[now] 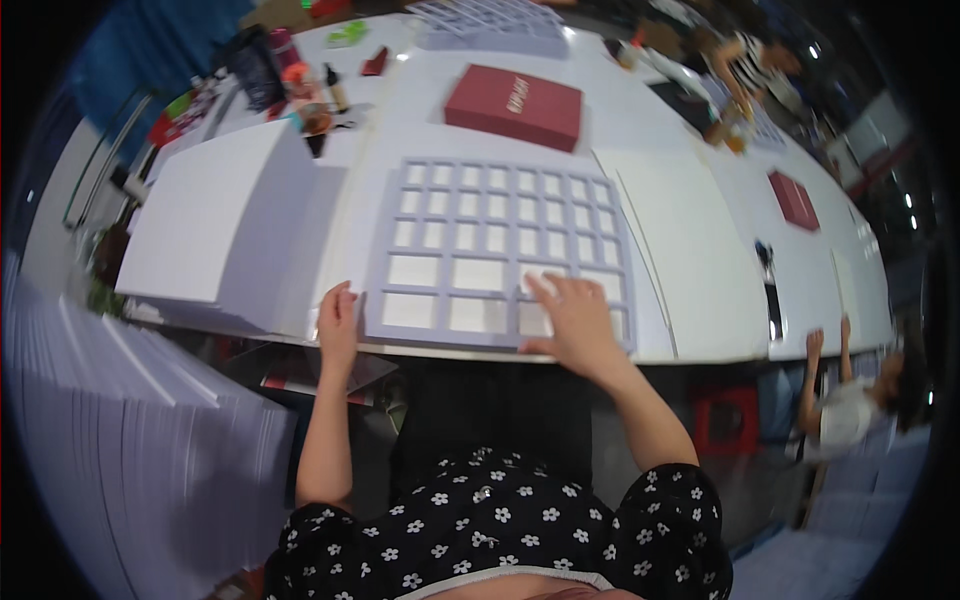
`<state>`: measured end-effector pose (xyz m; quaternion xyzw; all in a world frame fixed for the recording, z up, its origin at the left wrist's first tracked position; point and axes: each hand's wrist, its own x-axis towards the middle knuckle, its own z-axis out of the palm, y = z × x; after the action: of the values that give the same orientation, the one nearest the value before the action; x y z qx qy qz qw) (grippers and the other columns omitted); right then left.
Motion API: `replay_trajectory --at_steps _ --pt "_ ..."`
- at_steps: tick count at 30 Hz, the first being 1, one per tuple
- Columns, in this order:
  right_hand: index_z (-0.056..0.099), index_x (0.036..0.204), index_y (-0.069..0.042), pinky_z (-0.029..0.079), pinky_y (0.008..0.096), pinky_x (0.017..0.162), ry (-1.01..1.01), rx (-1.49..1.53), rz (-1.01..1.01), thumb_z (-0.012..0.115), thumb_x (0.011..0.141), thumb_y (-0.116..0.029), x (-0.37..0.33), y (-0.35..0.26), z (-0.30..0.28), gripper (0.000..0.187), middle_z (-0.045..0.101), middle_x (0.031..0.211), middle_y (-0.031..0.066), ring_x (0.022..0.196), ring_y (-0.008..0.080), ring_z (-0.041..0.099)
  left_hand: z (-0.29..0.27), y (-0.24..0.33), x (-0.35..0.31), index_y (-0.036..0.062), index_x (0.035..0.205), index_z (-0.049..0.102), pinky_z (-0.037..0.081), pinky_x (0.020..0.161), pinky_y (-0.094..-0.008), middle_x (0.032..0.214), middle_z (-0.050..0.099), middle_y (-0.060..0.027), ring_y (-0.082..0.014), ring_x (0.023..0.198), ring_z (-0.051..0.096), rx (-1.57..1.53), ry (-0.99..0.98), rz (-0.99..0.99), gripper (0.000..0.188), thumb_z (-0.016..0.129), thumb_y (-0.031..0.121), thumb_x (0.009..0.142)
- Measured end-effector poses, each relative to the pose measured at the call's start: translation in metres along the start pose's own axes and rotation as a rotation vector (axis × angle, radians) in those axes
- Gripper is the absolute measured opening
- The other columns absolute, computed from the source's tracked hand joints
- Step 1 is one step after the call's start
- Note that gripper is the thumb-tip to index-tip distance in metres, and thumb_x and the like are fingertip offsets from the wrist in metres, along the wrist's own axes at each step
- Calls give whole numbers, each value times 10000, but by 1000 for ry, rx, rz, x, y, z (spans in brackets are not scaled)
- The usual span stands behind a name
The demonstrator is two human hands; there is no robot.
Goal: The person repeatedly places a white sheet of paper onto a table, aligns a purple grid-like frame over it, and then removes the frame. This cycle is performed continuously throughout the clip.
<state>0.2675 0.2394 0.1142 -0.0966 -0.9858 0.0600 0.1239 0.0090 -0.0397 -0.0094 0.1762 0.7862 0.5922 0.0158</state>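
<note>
A pale lilac tray (445, 270) divided into a grid lies flat on the table in front of me. It has several rows of small cells at the far side and larger cells at the near side, with white showing at their bottoms. My right hand (578, 318) is spread over the near right large cells, thumb and fingers apart, covering part of them. Beside the tray's near left corner is my left hand (338, 312), its fingers loosely bent and nothing seen in them. Whether it touches the tray's side I cannot tell.
A dark red box (514, 105) lies beyond the tray. White sheets are stacked (215, 215) at left; white boards (680, 250) lie right. Bottles (335, 88) stand far left. Other people work on the right, near a smaller red box (793, 199). Tall white stacks (150, 440) rise lower left.
</note>
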Motion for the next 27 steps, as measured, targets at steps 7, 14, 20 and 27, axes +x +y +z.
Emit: replay_trajectory --at_steps 7,14,20,27 --pt "555 1316 11 460 445 898 113 274 599 854 712 -268 -130 84 5 730 628 1134 163 1066 345 580 -23 44 -49 6 1303 573 455 882 -384 1015 573 -115 -274 971 538 446 -332 175 580 803 152 791" --pt "647 1221 -33 467 394 843 194 148 528 812 753 -184 -146 71 25 519 657 1026 101 966 289 602 -16 63 -42 -18 1102 636 471 792 -389 934 585 -124 -295 867 567 624 -379 209 383 797 143 794" --pt "689 1110 -41 464 385 800 291 100 515 797 757 -168 -148 79 38 391 660 933 65 891 266 606 -13 69 -37 -23 1014 643 460 717 -386 848 560 -125 -282 770 542 708 -406 197 315 788 152 797" --pt "678 1111 -50 469 404 808 334 7 484 810 742 -272 -154 103 16 451 677 1007 83 938 280 614 -28 42 -38 -15 1144 626 465 727 -317 881 568 -89 -198 776 539 554 -379 118 386 782 115 815"
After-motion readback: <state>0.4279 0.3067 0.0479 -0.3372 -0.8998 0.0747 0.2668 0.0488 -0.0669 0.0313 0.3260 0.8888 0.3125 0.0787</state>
